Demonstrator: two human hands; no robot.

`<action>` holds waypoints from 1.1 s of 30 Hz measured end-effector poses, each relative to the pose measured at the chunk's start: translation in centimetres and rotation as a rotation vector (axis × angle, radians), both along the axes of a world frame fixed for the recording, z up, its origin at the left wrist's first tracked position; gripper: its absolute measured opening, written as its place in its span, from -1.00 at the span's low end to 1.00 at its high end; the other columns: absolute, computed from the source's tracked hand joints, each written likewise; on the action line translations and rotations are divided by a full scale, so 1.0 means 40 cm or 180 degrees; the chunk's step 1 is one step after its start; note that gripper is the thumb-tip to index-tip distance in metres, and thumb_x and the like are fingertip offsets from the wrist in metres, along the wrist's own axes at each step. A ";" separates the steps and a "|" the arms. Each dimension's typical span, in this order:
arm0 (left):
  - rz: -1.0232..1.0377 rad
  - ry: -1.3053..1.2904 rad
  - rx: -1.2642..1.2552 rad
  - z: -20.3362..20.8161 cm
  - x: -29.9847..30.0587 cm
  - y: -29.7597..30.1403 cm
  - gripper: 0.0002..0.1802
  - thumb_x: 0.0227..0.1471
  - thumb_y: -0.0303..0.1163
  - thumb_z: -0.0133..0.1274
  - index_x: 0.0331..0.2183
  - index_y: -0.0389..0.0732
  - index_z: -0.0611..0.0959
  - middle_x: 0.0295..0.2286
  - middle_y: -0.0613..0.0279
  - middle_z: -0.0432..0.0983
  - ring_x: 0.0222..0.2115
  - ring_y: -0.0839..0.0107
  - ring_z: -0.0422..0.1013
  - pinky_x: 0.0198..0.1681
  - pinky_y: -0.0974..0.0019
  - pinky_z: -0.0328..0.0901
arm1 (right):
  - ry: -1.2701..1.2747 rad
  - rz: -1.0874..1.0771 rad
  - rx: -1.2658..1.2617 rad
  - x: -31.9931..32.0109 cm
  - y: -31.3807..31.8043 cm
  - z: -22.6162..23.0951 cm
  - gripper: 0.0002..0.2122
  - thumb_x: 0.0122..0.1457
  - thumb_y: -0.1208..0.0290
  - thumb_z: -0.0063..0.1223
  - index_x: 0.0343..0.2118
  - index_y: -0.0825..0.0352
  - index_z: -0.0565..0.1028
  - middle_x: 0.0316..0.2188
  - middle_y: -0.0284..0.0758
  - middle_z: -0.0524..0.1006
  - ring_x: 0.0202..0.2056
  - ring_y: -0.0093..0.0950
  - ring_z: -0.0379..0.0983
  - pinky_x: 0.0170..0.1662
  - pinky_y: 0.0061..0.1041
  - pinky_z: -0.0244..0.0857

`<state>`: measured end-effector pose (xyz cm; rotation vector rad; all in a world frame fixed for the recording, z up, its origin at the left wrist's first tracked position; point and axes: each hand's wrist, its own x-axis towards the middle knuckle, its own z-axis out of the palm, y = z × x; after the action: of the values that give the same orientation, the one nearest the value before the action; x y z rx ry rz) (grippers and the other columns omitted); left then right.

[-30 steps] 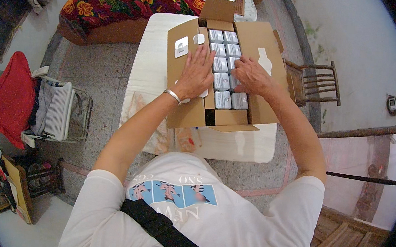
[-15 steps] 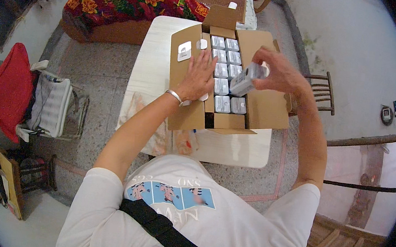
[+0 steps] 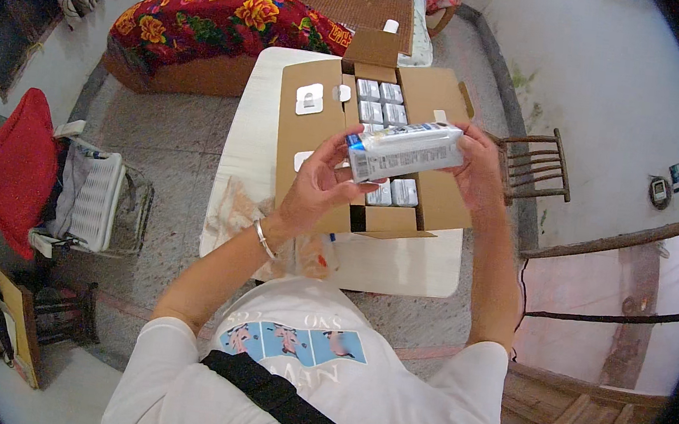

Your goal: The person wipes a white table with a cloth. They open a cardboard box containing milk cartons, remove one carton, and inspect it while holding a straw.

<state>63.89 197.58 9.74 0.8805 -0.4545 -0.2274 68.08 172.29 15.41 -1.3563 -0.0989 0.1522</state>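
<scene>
Between both hands I hold a white and grey carton (image 3: 405,154) with a blue end, lying on its side above an opened cardboard box (image 3: 312,133). My left hand (image 3: 320,178) grips the blue end, thumb below and fingers behind. At the other end, my right hand (image 3: 477,162) is closed round the carton. Under it, several similar cartons (image 3: 378,92) stand in two columns inside the box, partly hidden by the held one. The box flaps are folded outward.
The box rests on a white table (image 3: 400,270); a crumpled plastic bag (image 3: 308,252) lies at its near edge. Beyond is a bed with a red flowered quilt (image 3: 235,21). A wooden chair (image 3: 536,168) stands at right, a white chair (image 3: 96,190) with red cloth (image 3: 14,170) at left.
My right hand has lifted the carton out of the box and turned it level. My left hand has come off the left flap and taken hold of the carton's blue end.
</scene>
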 end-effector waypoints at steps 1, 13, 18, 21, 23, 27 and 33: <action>0.0382 -0.0271 0.0386 0.012 -0.008 -0.001 -0.34 0.08 -0.32 0.04 0.13 -0.24 0.15 -0.05 0.05 0.31 -0.07 0.30 0.36 -0.07 0.20 0.40 | 0.0126 -0.0006 0.0219 -0.018 0.026 -0.004 -0.66 0.10 0.31 -0.01 -0.11 0.40 0.39 -0.23 -0.23 0.50 -0.21 -0.41 0.48 -0.23 -0.36 0.47; 0.0305 0.1218 0.0397 -0.023 -0.048 0.062 -0.51 0.11 -0.08 -0.02 -0.05 -0.22 0.40 -0.29 0.17 0.50 -0.46 0.49 0.47 -0.39 0.41 0.46 | -0.0303 -0.0113 0.0114 -0.168 0.165 -0.037 -0.52 0.08 0.34 0.15 0.03 0.43 0.31 -0.17 -0.27 0.44 -0.21 -0.50 0.43 -0.28 -0.51 0.47; -0.0151 0.1615 0.0372 -0.003 -0.076 0.060 -0.42 0.11 0.08 -0.12 -0.08 -0.25 0.41 -0.30 0.13 0.51 -0.47 0.43 0.50 -0.39 0.39 0.46 | -0.0190 -0.0542 -0.0027 -0.188 0.187 -0.045 -0.61 0.04 0.38 0.20 -0.11 0.44 0.40 -0.39 -0.36 0.49 -0.47 -0.65 0.40 -0.51 -0.67 0.31; -0.0483 0.1723 0.0481 -0.001 -0.096 0.063 -0.40 0.11 0.08 -0.13 -0.08 -0.28 0.41 -0.31 0.09 0.51 -0.46 0.40 0.51 -0.36 0.35 0.46 | 0.0122 -0.0725 0.0011 -0.193 0.189 -0.032 -0.70 0.07 0.33 0.18 -0.22 0.43 0.45 -0.54 -0.41 0.48 -0.61 -0.69 0.32 -0.62 -0.71 0.19; -0.0748 0.1629 0.0522 -0.005 -0.101 0.068 -0.39 0.11 0.07 -0.13 -0.08 -0.31 0.41 -0.30 0.06 0.51 -0.44 0.38 0.52 -0.33 0.32 0.46 | 0.0310 -0.0721 0.0043 -0.197 0.181 -0.033 -0.73 0.09 0.31 0.15 -0.27 0.42 0.48 -0.59 -0.42 0.46 -0.68 -0.70 0.28 -0.66 -0.71 0.13; -0.1323 0.1535 0.0510 0.004 -0.100 0.082 -0.40 0.10 0.01 -0.10 -0.07 -0.35 0.40 -0.30 0.00 0.51 -0.41 0.35 0.52 -0.28 0.30 0.46 | 0.0356 -0.0639 0.0079 -0.209 0.180 -0.034 -0.74 0.11 0.28 0.12 -0.30 0.42 0.49 -0.59 -0.42 0.46 -0.69 -0.71 0.26 -0.68 -0.71 0.10; -0.1088 0.1526 0.0740 0.011 -0.109 0.067 -0.41 0.07 -0.06 -0.02 -0.06 -0.39 0.38 -0.28 -0.04 0.50 -0.34 0.33 0.51 -0.26 0.31 0.45 | 0.0351 -0.0546 0.0250 -0.212 0.188 -0.019 -0.70 0.09 0.31 0.14 -0.22 0.44 0.47 -0.54 -0.40 0.48 -0.65 -0.71 0.29 -0.64 -0.72 0.14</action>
<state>59.52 200.28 10.17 0.9347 -0.1266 -0.7990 59.62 179.80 14.65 -1.2690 0.1031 0.0778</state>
